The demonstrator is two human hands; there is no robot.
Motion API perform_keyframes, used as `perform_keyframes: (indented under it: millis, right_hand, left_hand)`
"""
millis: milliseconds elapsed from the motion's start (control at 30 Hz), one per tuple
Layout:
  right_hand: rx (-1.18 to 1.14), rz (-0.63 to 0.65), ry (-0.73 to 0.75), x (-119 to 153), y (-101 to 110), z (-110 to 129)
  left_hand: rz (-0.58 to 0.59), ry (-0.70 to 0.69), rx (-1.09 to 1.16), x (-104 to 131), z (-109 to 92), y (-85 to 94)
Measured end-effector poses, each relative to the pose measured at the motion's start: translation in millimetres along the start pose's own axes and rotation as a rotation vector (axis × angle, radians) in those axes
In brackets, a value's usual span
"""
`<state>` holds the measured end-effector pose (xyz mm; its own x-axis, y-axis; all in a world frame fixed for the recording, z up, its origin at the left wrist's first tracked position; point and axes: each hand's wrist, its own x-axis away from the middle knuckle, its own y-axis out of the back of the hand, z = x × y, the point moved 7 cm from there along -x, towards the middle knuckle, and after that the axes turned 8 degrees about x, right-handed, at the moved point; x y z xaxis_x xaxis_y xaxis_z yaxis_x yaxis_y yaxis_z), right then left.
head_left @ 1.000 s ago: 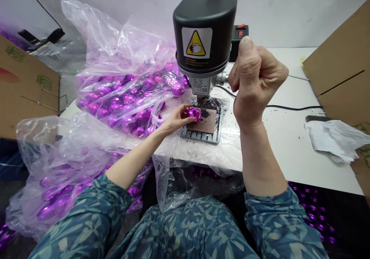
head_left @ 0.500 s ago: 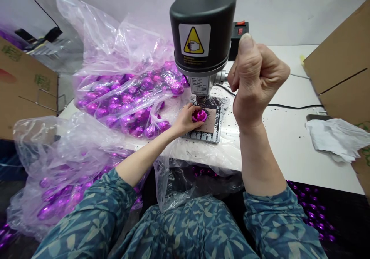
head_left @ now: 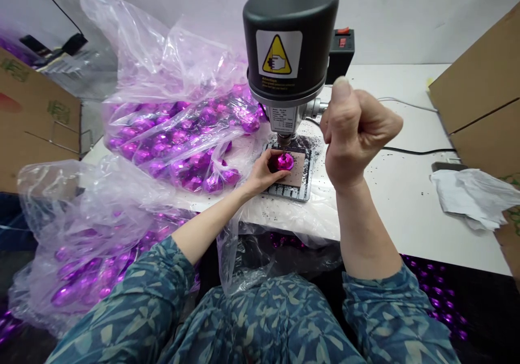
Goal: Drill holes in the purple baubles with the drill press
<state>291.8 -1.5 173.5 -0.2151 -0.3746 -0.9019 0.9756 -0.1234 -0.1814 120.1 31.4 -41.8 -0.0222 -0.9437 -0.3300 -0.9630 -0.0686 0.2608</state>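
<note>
A black drill press (head_left: 290, 39) with a yellow hand-warning label stands over a metal base plate (head_left: 290, 192). On the plate, a brown board (head_left: 298, 174) lies under a shiny magenta ball piece (head_left: 285, 162), directly below the drill's chuck (head_left: 285, 138). My left hand (head_left: 266, 171) grips this piece from the left with thumb and fingers. Raised at the right of the machine, my right hand (head_left: 357, 128) is closed in a fist by the machine's side shaft; whatever it holds is hidden by the fingers.
Clear plastic bags of purple faceted balls (head_left: 174, 142) fill the left side. Dark shavings lie around the base. Cardboard boxes (head_left: 483, 82) stand at both sides. A white cloth (head_left: 475, 196) and a black cable (head_left: 418, 150) lie at the right.
My right hand has moved down a little. My left hand and the magenta piece have shifted slightly right in view, as has the machine.
</note>
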Motion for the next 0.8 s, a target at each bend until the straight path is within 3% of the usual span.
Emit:
perform_keyframes:
  millis: [267,400,567,800]
  right_hand:
    - [0.017,0.004,0.073,15,1,-2]
    - [0.143,0.01,0.111,19,2,-2]
    - [0.042,-0.027,0.274,25,5,3]
    - [0.001,-0.01,0.342,32,6,-1]
  left_hand:
    - [0.008,-0.041,0.024,0,-3,1.1]
    - [0.01,-0.042,0.041,0,-3,1.4]
    - [0.002,-0.022,0.063,0,-3,1.0]
    - [-0.004,0.029,0.053,1,-2,-0.4]
